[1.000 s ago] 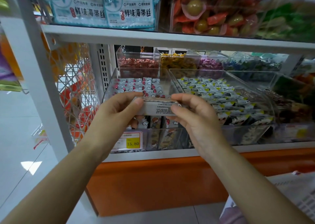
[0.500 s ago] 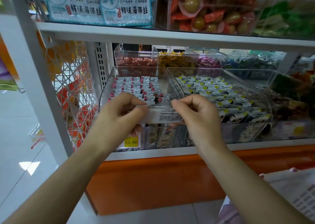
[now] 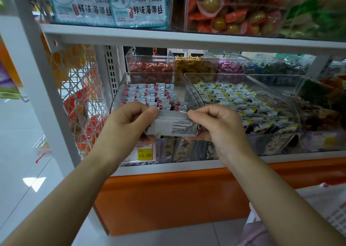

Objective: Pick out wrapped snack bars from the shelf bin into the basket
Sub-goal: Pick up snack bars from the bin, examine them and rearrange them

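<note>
- White metal shelf (image 3: pixel 187 40), two tiers in view. The upper tier carries blue-and-white packets and clear tubs of red and green wrapped goods.
- Orange base panel (image 3: pixel 168 199) runs under the lower tier, with pale floor tile beside and below it.
- Right bin (image 3: pixel 280 88): clear plastic, sloped, filled with grey packs marked with yellow.
- Shelf bin (image 3: pixel 118 94): clear plastic, just left of the right bin and sharing a wall line with it. Rows of small red-and-white wrapped bars lie inside.
- Basket (image 3: pixel 333 208): white mesh, only a corner in view at lower right, well below and apart from both hands.
- Left hand (image 3: pixel 127 122): fingers curled, thumb on top, gripping the left end of the snack bar.
- Right hand (image 3: pixel 222 126): fingers curled, thumb and forefinger pinching the bar's upper right edge, the other fingers tucked beneath.
- Snack bar (image 3: pixel 174 127): held level between both hands, in front of the shelf bin's front lip. Its white side with fine print faces up. Cannot tell whether it is one bar or several.
- Price tag (image 3: pixel 145 155): yellow, reads 15.80, on the shelf front below the left hand.
</note>
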`<action>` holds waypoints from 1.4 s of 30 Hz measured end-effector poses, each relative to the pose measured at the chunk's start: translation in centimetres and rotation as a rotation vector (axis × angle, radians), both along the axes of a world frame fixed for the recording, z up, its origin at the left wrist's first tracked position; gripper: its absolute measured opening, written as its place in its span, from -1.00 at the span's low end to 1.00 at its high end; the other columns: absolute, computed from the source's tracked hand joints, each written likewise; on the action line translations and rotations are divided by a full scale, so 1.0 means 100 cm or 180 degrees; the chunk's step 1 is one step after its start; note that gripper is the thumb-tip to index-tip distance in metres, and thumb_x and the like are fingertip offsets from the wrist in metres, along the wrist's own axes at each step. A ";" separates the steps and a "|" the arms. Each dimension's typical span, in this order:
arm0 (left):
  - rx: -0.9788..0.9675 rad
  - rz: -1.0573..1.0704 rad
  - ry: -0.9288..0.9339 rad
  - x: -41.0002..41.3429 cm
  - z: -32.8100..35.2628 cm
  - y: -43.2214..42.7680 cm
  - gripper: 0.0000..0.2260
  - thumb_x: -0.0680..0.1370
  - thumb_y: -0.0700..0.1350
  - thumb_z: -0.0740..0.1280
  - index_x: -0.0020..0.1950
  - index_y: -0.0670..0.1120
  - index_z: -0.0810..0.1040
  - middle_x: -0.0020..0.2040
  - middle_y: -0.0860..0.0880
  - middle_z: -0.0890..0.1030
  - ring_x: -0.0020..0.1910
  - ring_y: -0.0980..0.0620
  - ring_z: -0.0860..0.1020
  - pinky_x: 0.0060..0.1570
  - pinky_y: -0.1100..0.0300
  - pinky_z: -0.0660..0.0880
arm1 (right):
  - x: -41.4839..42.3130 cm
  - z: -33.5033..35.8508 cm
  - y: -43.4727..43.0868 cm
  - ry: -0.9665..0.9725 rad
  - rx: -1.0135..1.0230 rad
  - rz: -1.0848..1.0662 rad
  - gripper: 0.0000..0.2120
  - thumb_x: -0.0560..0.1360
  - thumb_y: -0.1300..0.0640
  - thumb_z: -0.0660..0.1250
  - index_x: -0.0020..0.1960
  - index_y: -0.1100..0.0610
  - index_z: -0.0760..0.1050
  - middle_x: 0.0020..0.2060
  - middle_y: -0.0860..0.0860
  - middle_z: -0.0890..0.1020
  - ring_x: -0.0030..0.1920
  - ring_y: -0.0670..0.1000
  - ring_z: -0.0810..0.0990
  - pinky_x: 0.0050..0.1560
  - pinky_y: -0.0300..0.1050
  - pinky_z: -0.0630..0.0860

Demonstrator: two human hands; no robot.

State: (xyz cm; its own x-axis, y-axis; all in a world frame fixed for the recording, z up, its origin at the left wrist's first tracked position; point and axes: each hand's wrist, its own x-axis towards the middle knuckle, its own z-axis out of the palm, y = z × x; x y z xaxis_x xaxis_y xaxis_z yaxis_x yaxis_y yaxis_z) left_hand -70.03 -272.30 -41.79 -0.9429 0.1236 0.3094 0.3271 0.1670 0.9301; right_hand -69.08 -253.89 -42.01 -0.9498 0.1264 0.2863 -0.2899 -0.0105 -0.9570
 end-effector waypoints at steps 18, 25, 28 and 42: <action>-0.0291 0.0284 0.0296 -0.013 -0.011 0.004 -0.86 0.59 0.03 0.18 -0.02 0.05 0.50 -0.30 -0.05 0.63 -0.35 -0.06 0.59 -0.31 0.02 0.52 | -0.008 -0.011 -0.005 0.0029 -0.0313 0.0424 -0.63 0.45 0.25 0.36 0.25 0.18 0.49 0.00 0.14 0.62 -0.08 -0.02 0.67 -0.01 -0.09 0.61; -0.2157 0.0795 0.1159 -0.025 -0.013 0.014 -0.55 0.58 0.06 0.17 0.46 0.01 0.28 0.37 -0.01 0.40 0.29 -0.03 0.34 0.23 0.05 0.31 | -0.014 -0.006 0.009 0.0519 -0.0119 -0.0806 -0.97 0.50 0.23 0.34 -0.12 0.18 0.54 -0.28 -0.04 0.60 -0.26 -0.13 0.63 -0.24 -0.19 0.62; -0.3391 0.0675 0.1248 -0.034 -0.023 0.020 -0.55 0.58 0.16 0.03 0.45 0.11 0.26 0.52 0.01 0.13 0.45 -0.06 0.02 0.37 -0.09 0.07 | -0.015 -0.007 0.010 0.0614 0.0098 -0.1027 -0.95 0.50 0.21 0.34 -0.07 0.19 0.50 -0.21 0.05 0.56 -0.25 -0.10 0.61 -0.24 -0.26 0.59; -0.3169 0.0304 0.1114 -0.027 -0.031 0.018 -0.70 0.58 0.11 0.12 0.24 0.06 0.47 0.44 0.02 0.24 0.46 0.04 -0.01 0.40 -0.01 -0.03 | -0.027 0.001 0.007 0.0896 0.1703 -0.1159 -0.81 0.50 0.12 0.35 0.08 0.15 0.48 -0.13 0.01 0.57 -0.09 0.05 0.58 -0.02 0.04 0.54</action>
State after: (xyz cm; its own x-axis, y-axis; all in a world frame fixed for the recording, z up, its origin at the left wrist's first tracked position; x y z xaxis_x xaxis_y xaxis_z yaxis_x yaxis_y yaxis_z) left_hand -72.72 -270.47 -44.85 -0.8399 0.4008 0.3658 0.4956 0.8412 0.2162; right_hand -71.77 -253.22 -41.93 -0.7546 0.1953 0.6264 -0.4229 0.5852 -0.6919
